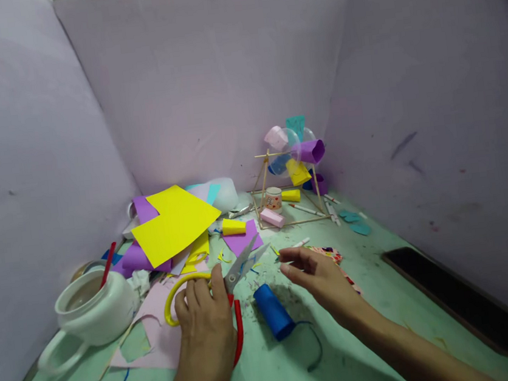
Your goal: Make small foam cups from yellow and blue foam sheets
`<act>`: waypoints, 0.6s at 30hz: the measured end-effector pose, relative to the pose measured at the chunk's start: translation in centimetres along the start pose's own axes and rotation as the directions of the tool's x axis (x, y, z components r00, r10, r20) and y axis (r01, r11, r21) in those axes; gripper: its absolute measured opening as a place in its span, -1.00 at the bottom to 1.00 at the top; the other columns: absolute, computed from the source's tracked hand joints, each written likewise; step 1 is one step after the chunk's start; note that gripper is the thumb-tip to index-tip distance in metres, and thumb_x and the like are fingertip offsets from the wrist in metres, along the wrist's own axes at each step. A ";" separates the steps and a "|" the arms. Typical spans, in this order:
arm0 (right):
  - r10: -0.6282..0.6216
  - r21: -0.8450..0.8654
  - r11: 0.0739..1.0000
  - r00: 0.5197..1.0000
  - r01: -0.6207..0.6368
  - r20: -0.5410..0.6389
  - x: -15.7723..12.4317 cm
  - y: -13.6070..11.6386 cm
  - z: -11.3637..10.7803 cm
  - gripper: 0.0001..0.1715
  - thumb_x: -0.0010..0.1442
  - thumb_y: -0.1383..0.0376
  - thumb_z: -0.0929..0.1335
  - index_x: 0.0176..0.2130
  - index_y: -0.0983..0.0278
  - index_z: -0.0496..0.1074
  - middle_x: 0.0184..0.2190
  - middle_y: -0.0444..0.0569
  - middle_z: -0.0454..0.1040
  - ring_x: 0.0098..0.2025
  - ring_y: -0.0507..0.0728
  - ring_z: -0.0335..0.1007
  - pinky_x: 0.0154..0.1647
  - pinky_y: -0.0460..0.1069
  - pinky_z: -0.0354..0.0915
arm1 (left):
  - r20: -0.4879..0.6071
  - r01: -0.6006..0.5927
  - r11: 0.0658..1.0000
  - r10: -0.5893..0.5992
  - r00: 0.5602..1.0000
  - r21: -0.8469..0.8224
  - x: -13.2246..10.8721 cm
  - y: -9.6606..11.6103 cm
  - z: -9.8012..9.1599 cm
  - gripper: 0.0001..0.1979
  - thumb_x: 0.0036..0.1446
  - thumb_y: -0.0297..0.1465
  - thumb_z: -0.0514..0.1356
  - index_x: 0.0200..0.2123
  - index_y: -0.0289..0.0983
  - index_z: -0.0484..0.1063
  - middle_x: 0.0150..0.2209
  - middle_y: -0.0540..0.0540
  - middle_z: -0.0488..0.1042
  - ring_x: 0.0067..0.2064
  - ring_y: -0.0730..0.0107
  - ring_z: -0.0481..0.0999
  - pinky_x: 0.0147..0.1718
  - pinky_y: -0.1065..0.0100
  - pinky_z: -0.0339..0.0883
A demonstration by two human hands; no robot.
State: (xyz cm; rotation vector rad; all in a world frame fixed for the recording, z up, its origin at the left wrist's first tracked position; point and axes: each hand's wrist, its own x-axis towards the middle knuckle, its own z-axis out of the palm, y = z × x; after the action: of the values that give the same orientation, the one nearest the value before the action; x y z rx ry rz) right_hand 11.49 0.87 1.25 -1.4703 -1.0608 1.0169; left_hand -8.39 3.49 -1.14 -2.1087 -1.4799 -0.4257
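My left hand (204, 318) is closed around a pair of scissors (235, 277) with one yellow and one red handle. The blades stand apart and point to the upper right. A blue paper tube (274, 312) lies on its side between my hands, with a thin dark blue strip (315, 336) curling from its lower end. My right hand (316, 278) hovers above and right of the tube, thumb and fingers apart, holding nothing visible. Part of a patterned red-and-pink piece (330, 254) lies behind that hand.
A white pot-shaped mug (107, 311) with a red stick stands at left, near yellow sheets (179, 223) and pink paper (159, 342). At the back is a stick frame (318, 192) bearing a wheel of coloured paper cups. A dark phone-like slab (454, 296) lies right.
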 end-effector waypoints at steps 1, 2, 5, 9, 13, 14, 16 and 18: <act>0.025 0.029 0.999 0.999 -0.026 0.022 0.0 -0.8 0.3 -0.45 -0.07 0.07 0.41 -0.13 0.32 0.39 -0.14 0.12 0.45 -0.20 0.17 0.42 -0.28 0.03 0.36 | -0.038 -0.004 1.000 0.005 0.999 0.020 0.0 0.1 -0.1 -0.57 0.07 -0.60 -0.02 0.04 -0.43 0.30 -0.29 -0.25 0.37 -0.20 0.06 0.37 -0.10 0.03 0.18; 0.056 0.059 0.996 0.997 -0.059 0.056 0.0 -1.5 0.7 -0.48 -0.05 0.05 0.39 -0.16 0.32 0.39 -0.18 0.10 0.46 -0.28 0.13 0.43 -0.40 -0.02 0.35 | -0.065 -0.004 0.999 0.007 0.998 0.039 -0.1 0.3 -0.3 -0.57 0.08 -0.58 -0.01 0.05 -0.43 0.30 -0.30 -0.24 0.37 -0.21 0.06 0.37 -0.09 0.02 0.17; 0.152 0.115 0.979 0.976 -0.171 0.156 0.5 -2.9 2.3 -0.53 -0.02 -0.01 0.37 -0.32 0.34 0.40 -0.33 0.04 0.46 -0.52 0.01 0.38 -0.65 -0.12 0.23 | -0.080 0.008 0.996 -0.001 0.997 0.091 -0.1 0.6 -1.1 -0.56 0.12 -0.47 0.02 0.08 -0.44 0.27 -0.30 -0.26 0.36 -0.18 0.01 0.37 -0.03 -0.04 0.11; 0.202 0.106 0.969 0.964 -0.222 0.172 1.3 -2.8 4.0 -0.55 0.04 -0.02 0.33 -0.49 0.34 0.34 -0.55 -0.07 0.39 -0.65 -0.07 0.26 -0.73 -0.18 0.10 | -0.081 0.037 0.990 -0.026 0.996 0.136 -0.2 0.9 -1.8 -0.51 0.12 -0.48 0.02 0.15 -0.42 0.20 -0.23 -0.30 0.36 -0.11 -0.03 0.35 -0.01 -0.05 0.09; 0.186 0.025 0.981 0.961 -0.195 0.204 1.0 -2.1 4.0 -0.71 0.06 0.13 0.34 -0.50 0.31 0.35 -0.54 -0.11 0.42 -0.63 -0.08 0.24 -0.68 -0.18 0.12 | -0.057 0.050 0.990 -0.043 0.997 0.131 0.2 0.5 -1.8 -0.52 0.13 -0.49 0.02 0.14 -0.42 0.20 -0.24 -0.30 0.37 -0.13 -0.03 0.36 -0.01 -0.06 0.09; 0.193 -0.023 0.981 0.954 -0.193 0.230 0.8 -1.9 3.7 -0.73 0.03 0.16 0.37 -0.52 0.31 0.36 -0.57 -0.12 0.42 -0.64 -0.07 0.24 -0.68 -0.17 0.13 | -0.039 0.070 0.991 -0.066 0.997 0.113 0.4 0.3 -1.7 -0.53 0.12 -0.49 0.01 0.13 -0.44 0.21 -0.24 -0.30 0.37 -0.13 -0.04 0.36 -0.01 -0.06 0.10; 0.216 -0.138 0.973 0.939 -0.184 0.267 0.5 -1.5 2.9 -0.67 -0.03 0.14 0.42 -0.62 0.31 0.36 -0.68 -0.14 0.38 -0.67 -0.05 0.21 -0.66 -0.14 0.12 | 0.019 0.142 0.989 -0.143 0.990 0.029 0.9 -0.4 -1.8 -0.54 0.11 -0.54 -0.04 0.11 -0.46 0.22 -0.25 -0.31 0.37 -0.14 -0.04 0.37 -0.07 -0.03 0.16; 0.229 -0.254 0.953 0.939 -0.164 0.255 0.4 -0.9 2.1 -0.53 -0.01 0.04 0.40 -0.71 0.30 0.33 -0.77 -0.15 0.30 -0.70 -0.04 0.17 -0.64 -0.12 0.10 | 0.106 0.250 0.956 -0.235 0.966 -0.154 1.4 -1.1 -2.2 -0.53 0.10 -0.58 -0.09 0.10 -0.44 0.20 -0.19 -0.32 0.38 -0.12 -0.01 0.38 -0.14 0.06 0.23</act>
State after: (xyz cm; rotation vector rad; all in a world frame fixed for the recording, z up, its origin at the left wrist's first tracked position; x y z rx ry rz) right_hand 9.45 1.90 1.87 -1.6789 -1.2866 1.3124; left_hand -8.85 3.62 1.63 -2.1007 -1.8209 -0.5731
